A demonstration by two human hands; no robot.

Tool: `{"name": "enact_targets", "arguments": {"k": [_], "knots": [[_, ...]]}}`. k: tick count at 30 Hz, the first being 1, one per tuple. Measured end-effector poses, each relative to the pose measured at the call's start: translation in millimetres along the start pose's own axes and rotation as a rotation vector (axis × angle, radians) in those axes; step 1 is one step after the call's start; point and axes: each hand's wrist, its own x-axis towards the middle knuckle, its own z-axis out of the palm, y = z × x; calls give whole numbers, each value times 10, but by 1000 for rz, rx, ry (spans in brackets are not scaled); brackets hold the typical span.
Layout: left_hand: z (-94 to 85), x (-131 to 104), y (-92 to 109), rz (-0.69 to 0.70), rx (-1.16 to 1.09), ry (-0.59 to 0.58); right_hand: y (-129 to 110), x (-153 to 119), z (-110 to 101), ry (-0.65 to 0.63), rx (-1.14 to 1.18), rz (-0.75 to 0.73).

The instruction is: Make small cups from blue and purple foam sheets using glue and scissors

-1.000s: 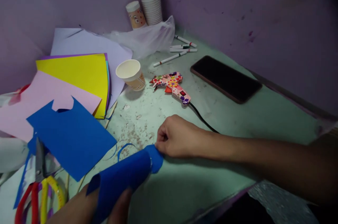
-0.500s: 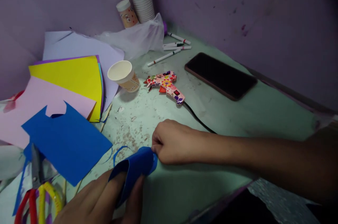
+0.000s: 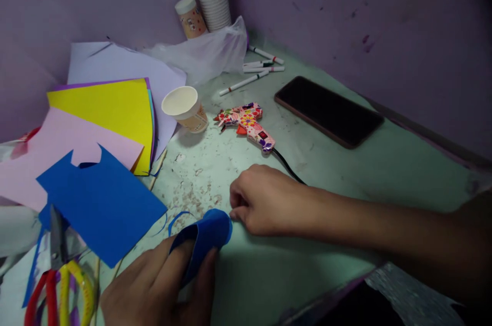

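My left hand point(image 3: 154, 285) grips a blue paper tube point(image 3: 209, 239), with some fingers inside its near opening and the thumb along its outer side. The tube lies low over the table, its far end closed by a round blue piece. Just right of that end, my right hand point(image 3: 261, 203) is curled, thumb and forefinger pressed together close to the blue edge. Whether anything tiny is between those fingertips I cannot make out. Beyond the right hand lies a flower-patterned glue gun point(image 3: 248, 123) with a black cord. A thin blue paper strip point(image 3: 179, 218) curls beside the tube.
At the left lie a cut blue sheet point(image 3: 103, 203), yellow paper point(image 3: 107, 116), pink paper point(image 3: 77, 136) and scissors point(image 3: 59, 274). A paper cup point(image 3: 188, 110) stands near the glue gun. Behind are several markers point(image 3: 246, 82), a phone point(image 3: 330, 110) and stacked cups point(image 3: 214, 5).
My right hand has drawn slightly away from the tube's closed end, and its fingers now sit a little apart from it. The whole view has shifted slightly. My left hand keeps its hold.
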Motion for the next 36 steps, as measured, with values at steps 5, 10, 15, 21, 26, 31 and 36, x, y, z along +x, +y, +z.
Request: {"name": "enact_targets", "arguments": {"k": [5,10,15,21,26,31,36], "knots": [[-19,26,30,-14,-100,0,40,-39,65,125,184,-467],[-117,94,287,-449,-427,-48,-24,-76,374,248,332,-728],[-217,95,437,-621,-850,23,-65,-87,474,287,449,-551],[-138,130,196,-915,-1327,289,-30,16,255,249,1121,-157],[70,270,139,-1123,-2074,-28,4,61,339,295,1267,-245],[193,316,207,-1114,-2429,-13,-21,15,446,295,973,-350],[159,318,227,-1218,-2449,-16,-116,-42,499,307,763,-589]]}}
